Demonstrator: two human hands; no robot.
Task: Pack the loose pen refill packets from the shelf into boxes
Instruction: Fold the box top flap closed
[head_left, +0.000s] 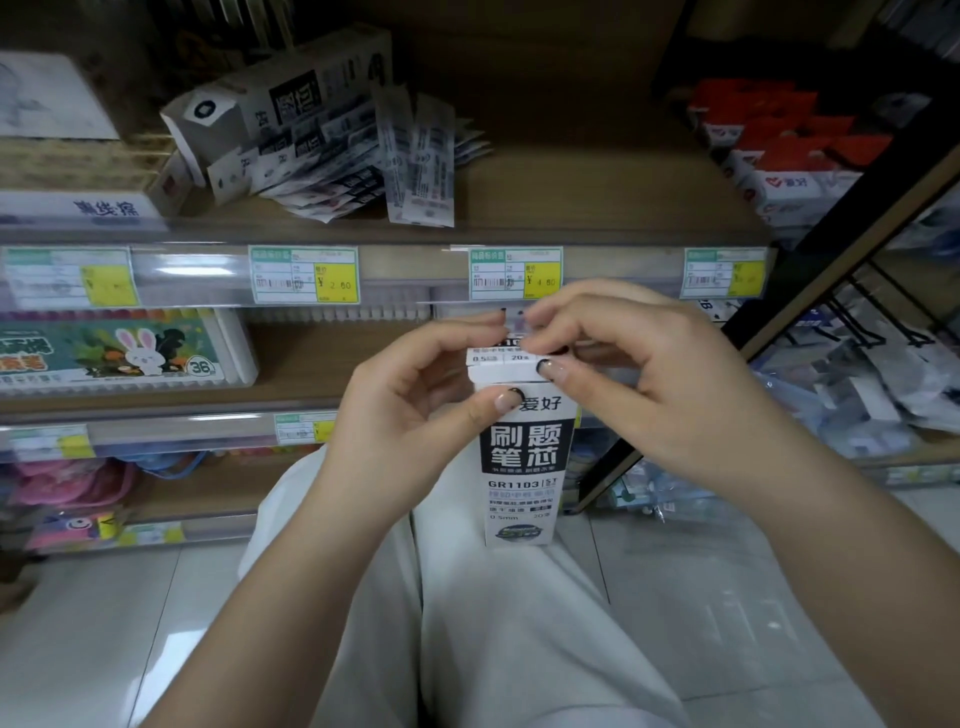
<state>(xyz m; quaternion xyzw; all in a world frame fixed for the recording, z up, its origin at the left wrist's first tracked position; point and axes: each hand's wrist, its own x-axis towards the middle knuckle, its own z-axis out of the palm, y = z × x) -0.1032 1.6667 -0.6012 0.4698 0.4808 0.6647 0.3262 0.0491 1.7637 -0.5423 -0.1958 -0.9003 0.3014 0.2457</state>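
Above and beyond your grips, the shelf (519, 208) carries a fanned heap of loose refill packets (363, 166): light, slick, floppy, so I judge you should pinch them by the stiff header ends. Between your grips stands the box (522, 467), thin crushable card. Your left hand (415, 410) and right hand (639, 374) pinch its top flap with curled fingers

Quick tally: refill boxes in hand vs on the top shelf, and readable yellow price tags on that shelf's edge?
Refill box held in both hands: 1
Refill boxes on top shelf: 2, one lying open
Price tags on shelf edge: 4
Total: 7
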